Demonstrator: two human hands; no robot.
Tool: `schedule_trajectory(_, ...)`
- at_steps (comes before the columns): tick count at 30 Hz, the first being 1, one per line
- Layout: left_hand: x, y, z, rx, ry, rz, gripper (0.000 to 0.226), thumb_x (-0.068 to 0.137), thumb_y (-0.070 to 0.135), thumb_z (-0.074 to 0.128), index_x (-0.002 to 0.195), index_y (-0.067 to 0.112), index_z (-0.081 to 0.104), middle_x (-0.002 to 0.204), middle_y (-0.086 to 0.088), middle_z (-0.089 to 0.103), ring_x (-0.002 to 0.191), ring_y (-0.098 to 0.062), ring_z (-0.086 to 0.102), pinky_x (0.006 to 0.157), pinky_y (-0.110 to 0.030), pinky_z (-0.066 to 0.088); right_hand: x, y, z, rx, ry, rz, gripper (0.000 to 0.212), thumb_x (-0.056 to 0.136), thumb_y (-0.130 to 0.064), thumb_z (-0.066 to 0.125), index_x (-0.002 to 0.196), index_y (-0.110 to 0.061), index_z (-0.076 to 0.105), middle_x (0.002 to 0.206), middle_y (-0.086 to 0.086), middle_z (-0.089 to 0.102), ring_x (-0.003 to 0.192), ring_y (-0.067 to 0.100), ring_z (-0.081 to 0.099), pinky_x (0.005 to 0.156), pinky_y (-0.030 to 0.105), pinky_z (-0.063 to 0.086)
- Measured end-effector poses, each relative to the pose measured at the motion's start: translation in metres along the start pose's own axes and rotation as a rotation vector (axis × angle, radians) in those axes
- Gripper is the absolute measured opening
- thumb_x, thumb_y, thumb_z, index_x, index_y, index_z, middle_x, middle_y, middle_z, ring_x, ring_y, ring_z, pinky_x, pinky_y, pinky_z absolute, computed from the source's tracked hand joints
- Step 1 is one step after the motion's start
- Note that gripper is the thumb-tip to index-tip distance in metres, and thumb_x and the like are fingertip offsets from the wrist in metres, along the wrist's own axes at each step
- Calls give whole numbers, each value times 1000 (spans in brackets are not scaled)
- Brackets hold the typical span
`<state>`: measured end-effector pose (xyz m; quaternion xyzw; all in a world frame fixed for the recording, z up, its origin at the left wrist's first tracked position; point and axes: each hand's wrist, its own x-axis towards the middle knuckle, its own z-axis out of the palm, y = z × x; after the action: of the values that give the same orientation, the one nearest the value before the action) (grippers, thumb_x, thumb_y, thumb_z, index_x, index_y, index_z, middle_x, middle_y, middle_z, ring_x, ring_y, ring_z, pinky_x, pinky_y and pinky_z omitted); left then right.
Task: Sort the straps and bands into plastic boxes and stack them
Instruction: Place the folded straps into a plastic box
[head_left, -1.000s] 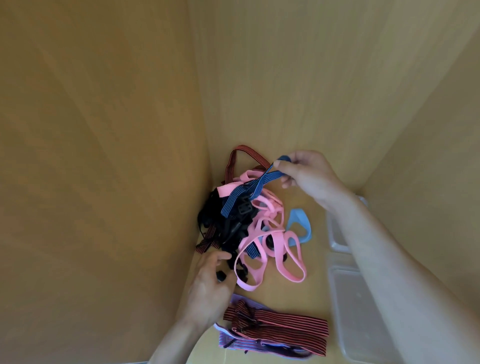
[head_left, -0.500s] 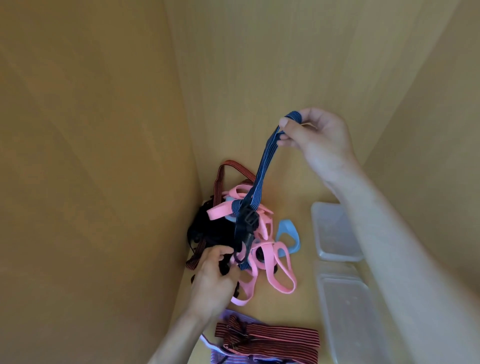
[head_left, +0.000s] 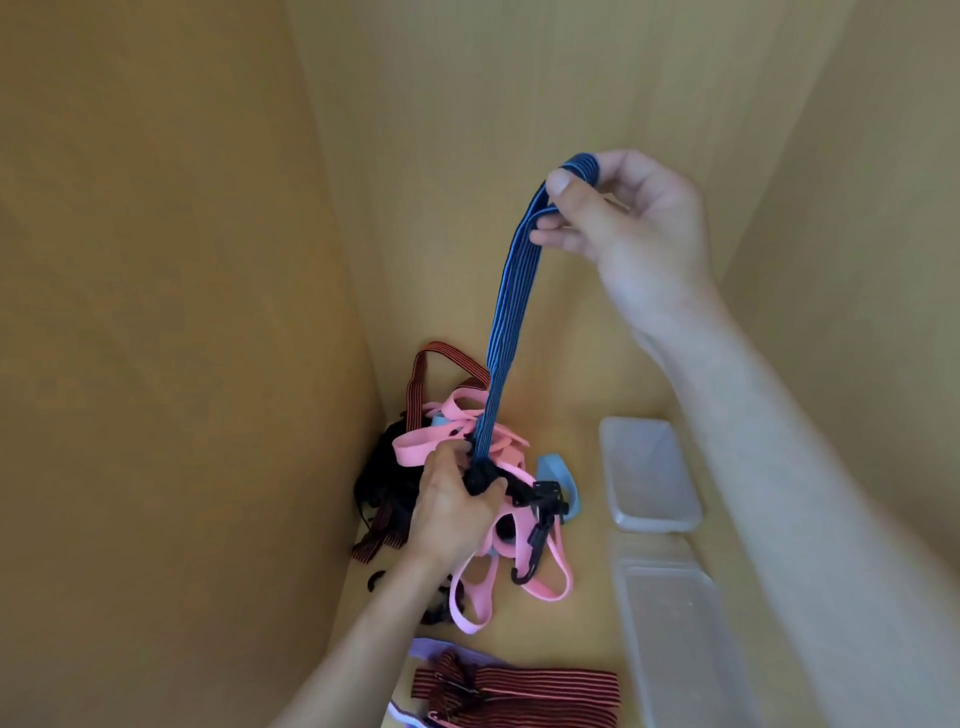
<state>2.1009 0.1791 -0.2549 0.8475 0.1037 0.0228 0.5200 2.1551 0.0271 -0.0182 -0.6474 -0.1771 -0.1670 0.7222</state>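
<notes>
nearest, at six o'clock, a folded bundle of red-and-black striped elastic straps (head_left: 514, 691) lies flat on the wooden counter (head_left: 569, 413), overlapping a lilac band (head_left: 431, 652). at five o'clock a clear rectangular plastic box (head_left: 670, 649) sits on the counter, and a second clear plastic box (head_left: 649, 473) lies just beyond it, at four o'clock. in the middle the left hand (head_left: 452, 504) has its grip curled round the dark lower end of a long blue striped elastic strap (head_left: 504, 322), right over a tangled pile of pink rubber bands (head_left: 550, 587), black plastic hooks (head_left: 535, 545) and a light blue band (head_left: 558, 467). farthest, at one o'clock, the right hand (head_left: 639, 228) pinches the strap's folded top between thumb and fingers, holding it taut and nearly upright.
</notes>
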Motion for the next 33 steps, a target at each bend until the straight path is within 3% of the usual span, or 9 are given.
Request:
schedule_trajectory(4, 10, 7, 6, 23, 26, 19, 27, 85, 33, 73, 103, 34, 53, 105, 16, 62, 92, 3, 60, 68, -12, 41, 7, -15, -7, 55, 16, -38, 11, 92, -6, 68, 82, -10, 65, 83, 7, 65, 74, 22, 70, 75, 35, 60)
schedule_trajectory(10, 23, 17, -3, 9, 86, 54, 11, 90, 20, 71, 88, 26, 62, 75, 12, 66, 69, 0, 60, 63, -24, 47, 23, -41, -15, 87, 15, -101, 9, 94, -7, 67, 86, -5, 64, 96, 19, 59, 74, 22, 68, 78, 38, 60)
schedule_trajectory(14, 27, 36, -12, -107, -53, 67, 11, 89, 3, 69, 92, 13, 66, 83, -5, 68, 79, -23, 63, 77, -30, 54, 37, -57, -15, 83, 2, -144, 10, 96, -6, 64, 87, -3, 62, 91, 17, 61, 76, 23, 66, 78, 37, 59)
schedule_trajectory(16, 27, 48, -16, -227, -122, 82, 7, 90, 4, 70, 95, 9, 70, 96, -12, 71, 87, -20, 65, 85, -28, 55, 47, -66, -13, 84, 12, -170, 9, 96, -4, 63, 88, -1, 62, 91, 18, 61, 75, 22, 65, 78, 36, 59)
schedule_trajectory(20, 23, 63, -20, -358, -278, 75, 28, 101, 23, 60, 76, 11, 52, 72, -1, 47, 63, -11, 47, 62, -22, 39, 60, -78, -10, 83, -9, -193, 3, 96, -3, 62, 93, 0, 63, 92, 15, 63, 75, 19, 64, 79, 34, 59)
schedule_trajectory(23, 21, 68, -19, -335, -308, 82, 27, 101, 16, 57, 89, -8, 61, 85, -14, 58, 76, -23, 55, 74, -31, 45, 60, -78, -7, 62, -20, -205, 6, 96, -4, 63, 90, -1, 62, 91, 15, 61, 74, 18, 65, 78, 34, 59)
schedule_trajectory(27, 23, 70, -22, -274, -254, 116, 20, 101, 13, 59, 101, 16, 79, 106, 1, 77, 96, -8, 70, 82, -20, 54, 54, -71, -10, 24, -13, -159, 10, 96, -8, 65, 86, -5, 62, 86, 10, 63, 73, 19, 67, 75, 34, 60)
schedule_trajectory(31, 32, 71, -29, -235, -167, 189, 21, 102, 11, 58, 110, 13, 77, 107, 2, 77, 107, -14, 70, 101, -34, 53, 48, -60, -17, -33, -48, -59, 11, 96, -9, 65, 85, -9, 62, 82, 8, 64, 67, 17, 65, 69, 31, 59)
schedule_trajectory(33, 36, 77, -34, -233, -148, 230, 21, 102, 11, 58, 108, 18, 76, 105, 4, 77, 106, -14, 71, 100, -37, 53, 45, -50, -19, -105, -90, -12, 14, 96, -9, 65, 83, -10, 61, 80, 8, 63, 62, 16, 62, 65, 31, 60)
